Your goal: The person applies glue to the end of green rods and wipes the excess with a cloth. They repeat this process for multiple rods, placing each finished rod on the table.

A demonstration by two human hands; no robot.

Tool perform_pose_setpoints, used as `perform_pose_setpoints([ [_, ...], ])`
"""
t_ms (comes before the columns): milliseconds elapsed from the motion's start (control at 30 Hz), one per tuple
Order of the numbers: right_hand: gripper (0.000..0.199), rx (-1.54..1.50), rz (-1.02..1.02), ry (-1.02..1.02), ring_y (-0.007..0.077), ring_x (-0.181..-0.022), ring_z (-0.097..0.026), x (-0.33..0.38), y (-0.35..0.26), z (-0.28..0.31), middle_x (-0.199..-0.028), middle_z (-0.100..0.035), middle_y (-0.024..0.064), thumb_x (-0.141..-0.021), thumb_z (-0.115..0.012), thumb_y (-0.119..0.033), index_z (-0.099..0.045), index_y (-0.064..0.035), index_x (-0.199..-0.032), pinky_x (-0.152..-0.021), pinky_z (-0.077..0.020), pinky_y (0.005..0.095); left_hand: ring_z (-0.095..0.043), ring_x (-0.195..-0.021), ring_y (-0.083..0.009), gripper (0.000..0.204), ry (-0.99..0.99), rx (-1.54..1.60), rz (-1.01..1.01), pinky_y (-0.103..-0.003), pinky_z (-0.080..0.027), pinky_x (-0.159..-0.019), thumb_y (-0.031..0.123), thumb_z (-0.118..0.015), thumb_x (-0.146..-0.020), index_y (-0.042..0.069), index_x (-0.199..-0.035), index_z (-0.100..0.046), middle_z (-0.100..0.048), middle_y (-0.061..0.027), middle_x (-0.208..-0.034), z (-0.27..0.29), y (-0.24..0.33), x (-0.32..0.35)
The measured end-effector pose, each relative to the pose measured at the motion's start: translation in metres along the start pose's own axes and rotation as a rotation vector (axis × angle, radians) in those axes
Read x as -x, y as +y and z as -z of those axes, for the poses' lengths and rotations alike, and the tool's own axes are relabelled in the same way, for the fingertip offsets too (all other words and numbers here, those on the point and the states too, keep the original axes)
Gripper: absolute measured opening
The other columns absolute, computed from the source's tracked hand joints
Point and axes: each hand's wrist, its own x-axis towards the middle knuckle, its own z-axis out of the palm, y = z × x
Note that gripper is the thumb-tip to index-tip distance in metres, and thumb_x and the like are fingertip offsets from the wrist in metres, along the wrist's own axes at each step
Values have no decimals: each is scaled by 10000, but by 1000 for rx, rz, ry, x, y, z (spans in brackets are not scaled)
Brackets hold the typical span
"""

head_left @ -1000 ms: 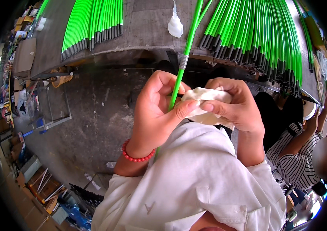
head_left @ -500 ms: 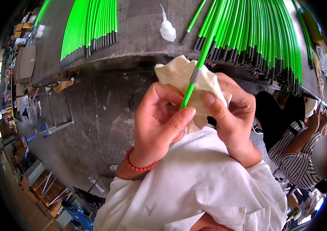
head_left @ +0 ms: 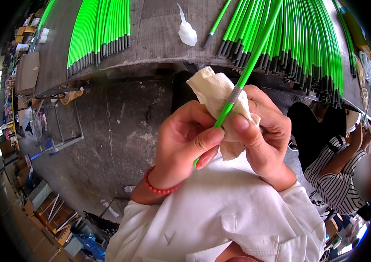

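Note:
A bright green rod (head_left: 255, 59) with a grey metal sleeve (head_left: 235, 94) slants down from the table toward my chest. My left hand (head_left: 185, 142) pinches its thinner lower part between thumb and fingers, and a red bead bracelet circles that wrist. Below the sleeve, my right hand (head_left: 264, 131) is closed on a crumpled cream cloth (head_left: 213, 87), its thumb pressing the cloth near the rod. The cloth lies behind and against the rod. Part of the rod's lower end is hidden by my left fingers.
Many green rods with dark ends (head_left: 290, 48) lie fanned on the table (head_left: 159, 37) at right, another bunch (head_left: 100, 35) at left. A white squeeze bottle (head_left: 187, 34) lies between them. At right sits a person in a striped shirt (head_left: 336, 174). A metal frame (head_left: 69, 142) stands at left.
The rod has shifted to the right and down, so more of its lower end shows below my left hand. The cloth has bunched up more tightly around my right fingers.

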Motion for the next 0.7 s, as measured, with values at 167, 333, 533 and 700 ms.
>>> perform_pose_setpoints([
  [167, 214, -31, 8, 14, 187, -833, -560, 2, -1, 3, -975, -574, 160, -864, -539, -54, -610, 69, -1024, -710, -438, 279, -361, -453, -22, 157, -27, -14, 104, -182, -270, -395, 133, -592, -883, 39, -847, -470, -504, -13, -665, -1, 5, -2],
  [333, 256, 50, 3, -22, 187, -847, -547, 1, -3, 5, -992, -559, 158, -892, -507, -107, -598, 67, -1055, -726, -433, 285, -336, -456, -15, 188, -12, -3, 77, -180, -246, -403, 182, -577, -897, 41, -825, -476, -480, 4, -649, -1, -1, -4],
  [533, 285, 91, 2, -42, 184, -844, -541, 2, -3, 9, -994, -548, 167, -905, -481, -131, -586, 76, -1071, -721, -435, 285, -336, -450, -17, 211, -17, 6, 99, -187, -241, -397, 200, -587, -892, 38, -821, -472, -466, 9, -611, -2, -5, -4],
  [700, 269, 85, -9, -36, 177, -824, -548, 2, -7, 10, -992, -542, 175, -899, -473, -100, -585, 87, -1056, -719, -439, 286, -322, -442, -18, 231, 5, 7, 129, -182, -231, -388, 232, -575, -899, 31, -827, -486, -452, 10, -579, 0, -10, -4],
])
